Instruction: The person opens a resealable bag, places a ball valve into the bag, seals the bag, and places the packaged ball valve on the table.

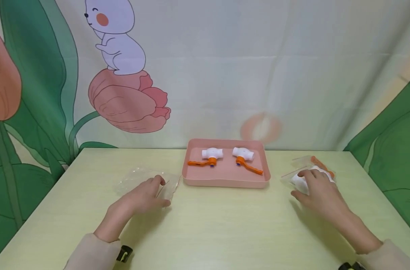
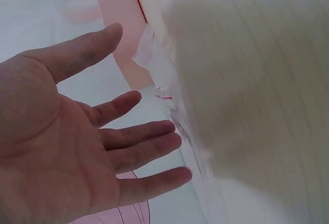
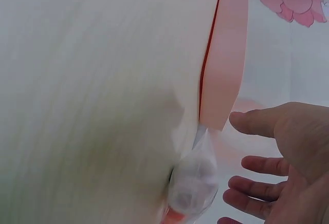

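Clear plastic bags (image 1: 133, 179) lie on the left part of the table, with my left hand (image 1: 139, 200) just over them. In the left wrist view the fingers of the left hand (image 2: 61, 131) are spread, holding nothing. On the right side is a zip bag with a white ball valve (image 1: 300, 183) and an orange handle (image 1: 321, 165) inside. My right hand (image 1: 323, 197) hovers close to this bag. The right wrist view shows the bagged valve (image 3: 194, 183) apart from the loosely bent fingers of the right hand (image 3: 298, 167).
A pink tray (image 1: 225, 183) stands at the back middle, between the hands. Two white ball valves with orange handles, a left one (image 1: 212, 153) and a right one (image 1: 243, 153), lie in it. Behind the table (image 1: 218, 232) hangs a printed curtain (image 1: 205, 75).
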{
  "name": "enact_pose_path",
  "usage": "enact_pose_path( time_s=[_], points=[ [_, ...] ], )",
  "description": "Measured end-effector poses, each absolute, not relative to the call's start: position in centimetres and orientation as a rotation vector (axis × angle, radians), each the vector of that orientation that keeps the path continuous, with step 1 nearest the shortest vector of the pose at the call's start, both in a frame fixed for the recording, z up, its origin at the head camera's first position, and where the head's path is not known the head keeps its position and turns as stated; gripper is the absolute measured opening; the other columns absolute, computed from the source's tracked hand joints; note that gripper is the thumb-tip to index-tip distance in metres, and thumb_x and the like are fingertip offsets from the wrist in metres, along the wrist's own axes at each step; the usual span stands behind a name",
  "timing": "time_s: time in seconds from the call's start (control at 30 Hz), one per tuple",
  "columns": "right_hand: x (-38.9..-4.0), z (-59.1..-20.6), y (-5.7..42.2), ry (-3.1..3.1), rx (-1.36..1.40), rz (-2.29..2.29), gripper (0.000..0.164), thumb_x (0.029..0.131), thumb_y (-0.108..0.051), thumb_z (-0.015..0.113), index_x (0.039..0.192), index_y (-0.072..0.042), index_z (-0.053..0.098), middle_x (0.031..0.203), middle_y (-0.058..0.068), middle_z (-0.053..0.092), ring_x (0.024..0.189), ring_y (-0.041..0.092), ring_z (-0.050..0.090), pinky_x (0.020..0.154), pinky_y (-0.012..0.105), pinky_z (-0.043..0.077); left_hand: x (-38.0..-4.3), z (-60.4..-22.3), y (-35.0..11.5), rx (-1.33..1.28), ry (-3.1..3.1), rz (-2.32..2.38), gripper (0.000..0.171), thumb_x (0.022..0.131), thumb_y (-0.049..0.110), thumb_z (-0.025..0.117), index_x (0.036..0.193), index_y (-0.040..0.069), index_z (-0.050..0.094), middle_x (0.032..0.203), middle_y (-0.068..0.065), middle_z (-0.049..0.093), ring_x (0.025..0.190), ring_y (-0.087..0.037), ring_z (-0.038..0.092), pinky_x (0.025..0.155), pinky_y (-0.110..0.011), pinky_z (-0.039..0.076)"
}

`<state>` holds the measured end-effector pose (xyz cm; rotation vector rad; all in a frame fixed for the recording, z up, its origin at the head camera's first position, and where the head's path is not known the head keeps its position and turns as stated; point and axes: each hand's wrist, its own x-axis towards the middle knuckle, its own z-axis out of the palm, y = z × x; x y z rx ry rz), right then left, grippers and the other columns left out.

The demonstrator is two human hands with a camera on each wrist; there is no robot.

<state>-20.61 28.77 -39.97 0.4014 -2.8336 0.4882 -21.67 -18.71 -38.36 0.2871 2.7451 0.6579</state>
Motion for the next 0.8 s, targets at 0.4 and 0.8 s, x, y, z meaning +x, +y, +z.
enact_pose_path(
  time_s=[0.4,0.8],
  points=[
    [-19.5,-39.6,26.3,-2.822,0.519,0.488,0.045,0.083,-0.018,0.086,0.118,0.001,0.065,0.115,0.02,0.065,0.106,0.04,0.06,0.086,0.054,0.051,-20.6,-37.8,-18.7,0.432,2.632,0.675,0.068,0.095,0.038,0.074,0.146,0.0,0.049,0.131,-0.015,0.06,0.118,-0.028,0.057,0.104,-0.053,0.045],
    [-19.0,-39.5,24.9,-2.848,0.581,0.506,0.041,0.085,-0.02,0.085,0.117,-0.002,0.067,0.118,0.016,0.066,0.111,0.039,0.061,0.09,0.053,0.053,-21.0,-37.8,-19.4,0.524,2.725,0.351,0.115,0.065,0.026,0.1,0.157,0.001,0.035,0.162,-0.026,0.027,0.148,-0.047,0.023,0.11,-0.075,0.021]
  ],
)
